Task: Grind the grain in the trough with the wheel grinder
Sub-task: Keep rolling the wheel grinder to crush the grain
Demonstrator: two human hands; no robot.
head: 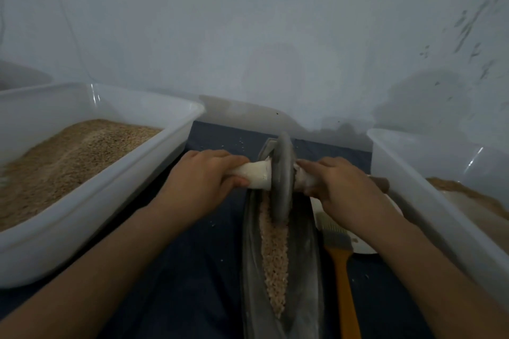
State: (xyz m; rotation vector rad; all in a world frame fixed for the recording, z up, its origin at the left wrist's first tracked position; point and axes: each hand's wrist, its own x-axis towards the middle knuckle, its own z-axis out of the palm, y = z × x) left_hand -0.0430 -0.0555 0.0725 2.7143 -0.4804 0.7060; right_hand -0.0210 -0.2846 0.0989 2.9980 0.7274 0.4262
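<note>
Both fists clamped on the axle: left hand (203, 173), right hand (341, 187). Wheel grinder (281, 176) upright at the trough's (250, 256) far end, on grain (275, 250). Looks heavy, stiff; best held close beside the disc.

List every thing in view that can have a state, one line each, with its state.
Wheel grinder: upright in the trough, resting on grain.
Trough: holds a strip of grain.
Left hand: grips the left handle.
Right hand: grips the right handle.
Left bin: open, holds grain.
Right bin: open, holds brown powder.
Brush: lying idle beside the trough.
</note>
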